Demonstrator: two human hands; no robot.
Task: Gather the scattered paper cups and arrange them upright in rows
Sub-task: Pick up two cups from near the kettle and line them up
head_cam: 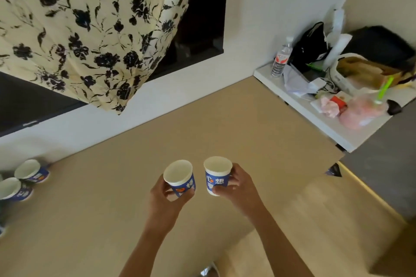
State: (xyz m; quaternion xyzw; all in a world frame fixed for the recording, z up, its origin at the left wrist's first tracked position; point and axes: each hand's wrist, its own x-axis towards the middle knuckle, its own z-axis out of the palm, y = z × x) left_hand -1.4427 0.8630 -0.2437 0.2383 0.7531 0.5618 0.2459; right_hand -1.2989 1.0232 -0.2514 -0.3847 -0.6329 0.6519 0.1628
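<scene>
Left-edge cup [10, 188] partly cut off; shelf clutter [360, 78] too blurry to ID.

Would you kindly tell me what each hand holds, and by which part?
The left hand grips the left cup and the right hand the right cup, each round its lower side wall.

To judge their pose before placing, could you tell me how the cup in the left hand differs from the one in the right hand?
The left cup, held by the left hand, leans to the left; the right cup, held by the right hand, stands nearly upright. The left cup shows a large orange mark; the right cup shows mostly white characters on blue. Both are blue-and-white paper cups, mouths up, not touching.
</scene>
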